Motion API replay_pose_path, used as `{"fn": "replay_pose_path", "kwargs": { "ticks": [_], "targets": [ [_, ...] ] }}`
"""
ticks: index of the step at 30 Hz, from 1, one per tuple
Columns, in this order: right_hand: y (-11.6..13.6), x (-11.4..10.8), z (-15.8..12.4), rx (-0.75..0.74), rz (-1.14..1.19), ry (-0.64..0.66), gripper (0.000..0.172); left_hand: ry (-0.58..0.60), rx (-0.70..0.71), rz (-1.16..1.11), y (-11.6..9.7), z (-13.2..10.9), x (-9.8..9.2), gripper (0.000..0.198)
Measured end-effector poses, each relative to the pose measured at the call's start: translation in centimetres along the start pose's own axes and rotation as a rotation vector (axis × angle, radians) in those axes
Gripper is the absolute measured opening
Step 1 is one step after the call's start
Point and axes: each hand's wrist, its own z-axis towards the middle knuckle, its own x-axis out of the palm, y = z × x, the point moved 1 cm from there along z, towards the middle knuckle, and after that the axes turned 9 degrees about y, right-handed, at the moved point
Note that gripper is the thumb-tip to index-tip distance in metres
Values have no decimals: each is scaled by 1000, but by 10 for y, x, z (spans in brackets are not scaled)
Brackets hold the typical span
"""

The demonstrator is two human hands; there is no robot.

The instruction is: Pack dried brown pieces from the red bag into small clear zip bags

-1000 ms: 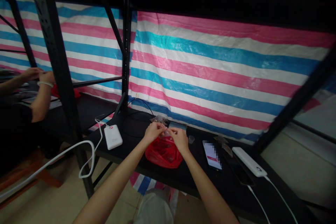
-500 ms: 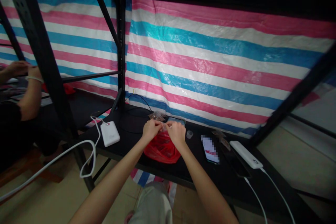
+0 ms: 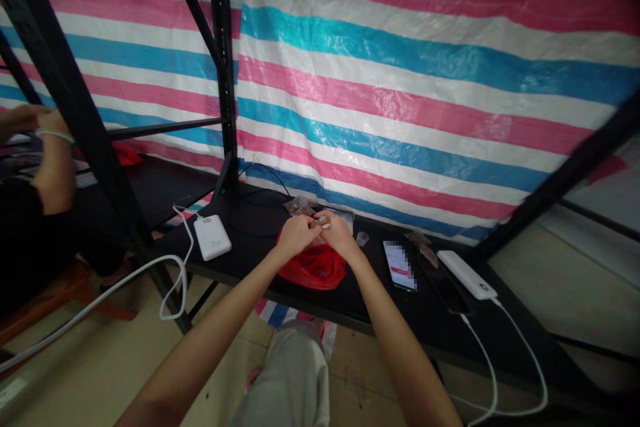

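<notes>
My left hand [image 3: 299, 233] and my right hand [image 3: 337, 233] meet over a red plastic bag [image 3: 320, 273] on the black table. The fingers of both are closed in a pinch around something small and pale, too small to name. Below the hands, the red bag lies crumpled. Just behind them is a clear plastic packet [image 3: 300, 205] with brownish contents. To the right of my right hand stands a small translucent cup [image 3: 363, 238].
On the left lies a white power bank [image 3: 213, 237] with a cable. At right are a lit phone [image 3: 399, 265], a dark phone [image 3: 453, 291], another white power bank [image 3: 466, 273] and a clear packet [image 3: 423, 250]. Beyond the black rack post [image 3: 95, 127], another person's arm [image 3: 55, 160] shows.
The camera has tilted down, so the scene sits higher. My hands remain together over the red bag, with their fingers shifted around the small pale thing.
</notes>
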Motion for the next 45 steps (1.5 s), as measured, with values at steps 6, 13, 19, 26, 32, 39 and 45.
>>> {"fn": "replay_pose_path", "kwargs": {
  "ticks": [6,13,19,26,32,39,45],
  "targets": [
    [-7,-11,-1,31,-83,-107,22,-4,37,192,-3,-7,-10,30],
    [-15,-7,-1,-17,311,-119,12,101,-22,-280,41,5,12,48],
    [-16,7,-2,-45,717,-121,16,570,144,-834,63,10,17,58],
    [-45,8,-24,30,674,108,31,369,273,-207,65,29,-13,44],
    [-42,17,-31,-36,258,134,36,334,304,362,48,23,-3,31],
    [-25,7,-29,84,-64,-47,23,360,344,420,36,16,2,26],
    [-22,6,-37,46,-219,-66,22,247,381,440,38,12,-1,15]
  ]
}}
